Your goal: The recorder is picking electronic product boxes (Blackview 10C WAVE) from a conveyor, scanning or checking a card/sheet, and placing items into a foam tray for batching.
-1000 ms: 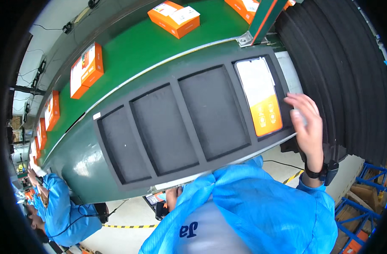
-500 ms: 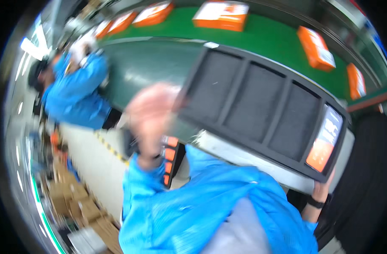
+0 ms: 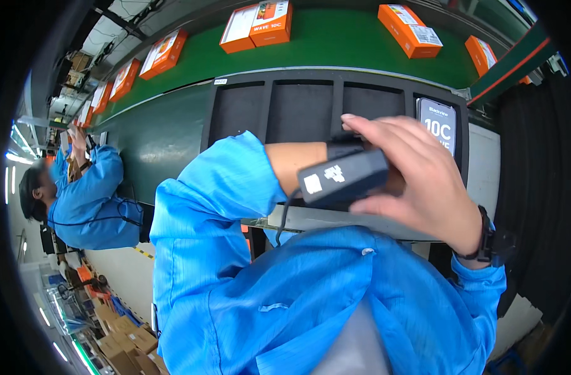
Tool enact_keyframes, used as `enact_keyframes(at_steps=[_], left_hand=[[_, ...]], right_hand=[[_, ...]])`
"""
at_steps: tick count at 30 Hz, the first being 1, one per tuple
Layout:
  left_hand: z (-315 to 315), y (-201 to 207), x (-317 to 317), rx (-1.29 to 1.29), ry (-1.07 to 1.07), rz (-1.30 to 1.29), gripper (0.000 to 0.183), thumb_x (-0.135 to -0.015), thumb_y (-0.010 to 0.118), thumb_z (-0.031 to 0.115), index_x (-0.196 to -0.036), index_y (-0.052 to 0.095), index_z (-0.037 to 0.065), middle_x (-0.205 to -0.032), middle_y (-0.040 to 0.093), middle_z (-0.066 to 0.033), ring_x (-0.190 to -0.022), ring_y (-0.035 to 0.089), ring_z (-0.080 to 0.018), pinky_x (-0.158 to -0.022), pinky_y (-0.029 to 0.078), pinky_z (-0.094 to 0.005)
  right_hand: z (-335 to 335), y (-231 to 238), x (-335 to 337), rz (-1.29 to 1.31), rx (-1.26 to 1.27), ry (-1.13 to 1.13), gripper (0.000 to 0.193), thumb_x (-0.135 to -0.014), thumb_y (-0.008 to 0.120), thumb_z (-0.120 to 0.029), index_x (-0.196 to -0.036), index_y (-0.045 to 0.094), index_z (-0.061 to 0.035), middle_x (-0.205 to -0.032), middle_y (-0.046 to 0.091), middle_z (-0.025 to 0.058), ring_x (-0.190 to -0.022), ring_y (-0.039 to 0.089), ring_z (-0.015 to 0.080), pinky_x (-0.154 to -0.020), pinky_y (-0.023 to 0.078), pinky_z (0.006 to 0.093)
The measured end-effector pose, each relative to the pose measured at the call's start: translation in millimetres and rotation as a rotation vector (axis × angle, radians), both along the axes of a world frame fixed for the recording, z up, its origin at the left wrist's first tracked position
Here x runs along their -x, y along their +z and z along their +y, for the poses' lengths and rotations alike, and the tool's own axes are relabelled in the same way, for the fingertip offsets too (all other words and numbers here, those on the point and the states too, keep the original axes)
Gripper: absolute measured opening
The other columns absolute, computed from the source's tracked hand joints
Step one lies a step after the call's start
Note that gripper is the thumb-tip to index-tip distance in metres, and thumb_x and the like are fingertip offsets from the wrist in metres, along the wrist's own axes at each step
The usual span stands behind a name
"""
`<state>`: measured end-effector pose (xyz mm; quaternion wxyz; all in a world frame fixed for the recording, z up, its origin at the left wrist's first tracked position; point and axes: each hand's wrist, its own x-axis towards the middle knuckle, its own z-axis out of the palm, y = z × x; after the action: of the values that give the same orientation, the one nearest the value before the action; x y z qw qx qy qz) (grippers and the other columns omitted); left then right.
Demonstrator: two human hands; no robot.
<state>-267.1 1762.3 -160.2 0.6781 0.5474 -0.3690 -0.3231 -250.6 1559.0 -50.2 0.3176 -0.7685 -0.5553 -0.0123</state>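
A black foam tray (image 3: 301, 80) with several compartments lies before me. A smartphone (image 3: 437, 115) with a printed front sits in its far right compartment. My left forearm crosses over the tray; strapped at its wrist is a small black box (image 3: 345, 179) with white stickers and a cable. Beyond that box, my left hand (image 3: 395, 182) is almost wholly hidden, its fingers out of sight. Over it arches my right hand (image 3: 417, 178), open, thumb apart from the outstretched fingers, close around the box's right end. Whether it touches the box I cannot tell.
Several orange and white boxes (image 3: 270, 28) stand along a green conveyor belt (image 3: 335, 31) behind the tray. A green post (image 3: 510, 65) rises at the far right. Another person in a blue jacket (image 3: 95, 206) works at the left end of the bench (image 3: 154, 134).
My left hand has swung right, across the tray. My right hand has left the tray's right edge and come up over it beside the left wrist. The view has turned.
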Motion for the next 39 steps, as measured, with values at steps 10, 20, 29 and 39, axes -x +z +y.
enact_keyframes(at_steps=[10,20,29,39], left_hand=[[-74,43,4,-0.591,0.249,-0.884,0.035,-0.089,0.057,0.011,-0.122,0.055,0.003,-0.118,0.057,-0.0095,-0.106,0.054,-0.0199,-0.092,0.042,-0.0317],[-67,27,-19,-0.127,0.735,-0.058,0.032,-0.093,0.048,0.003,-0.125,0.052,-0.003,-0.116,0.056,-0.0086,-0.11,0.052,-0.0153,-0.098,0.04,-0.0274],[-49,16,-25,0.086,0.865,0.116,0.034,-0.098,0.042,0.017,-0.124,0.052,-0.003,-0.118,0.056,-0.0091,-0.109,0.051,-0.0155,-0.095,0.041,-0.0291],[-49,5,-6,0.209,0.784,0.18,0.048,-0.102,0.04,0.029,-0.133,0.044,-0.007,-0.131,0.052,-0.015,-0.111,0.053,-0.0191,-0.098,0.043,-0.0326]], right_hand=[[27,-57,19,0.108,-0.07,0.016,0.078,-0.058,0.071,-0.008,-0.132,0.048,0.0004,-0.119,0.059,0.0185,-0.114,0.055,0.0346,-0.1,0.042,0.0451],[-72,-70,41,0.359,-0.029,-0.936,0.056,-0.089,0.058,-0.013,-0.138,0.038,0.0057,-0.141,0.04,0.0256,-0.129,0.042,0.0402,-0.105,0.037,0.0404],[-71,-77,34,0.917,-0.619,-0.896,0.041,-0.1,0.042,-0.015,-0.137,0.043,0.0036,-0.12,0.06,0.0142,-0.108,0.056,0.0143,-0.096,0.041,0.0257],[-74,-74,27,1.079,-0.446,-0.818,0.037,-0.099,0.048,-0.018,-0.126,0.053,0.0068,-0.107,0.065,0.0062,-0.09,0.061,0.0075,-0.077,0.049,0.0213]])
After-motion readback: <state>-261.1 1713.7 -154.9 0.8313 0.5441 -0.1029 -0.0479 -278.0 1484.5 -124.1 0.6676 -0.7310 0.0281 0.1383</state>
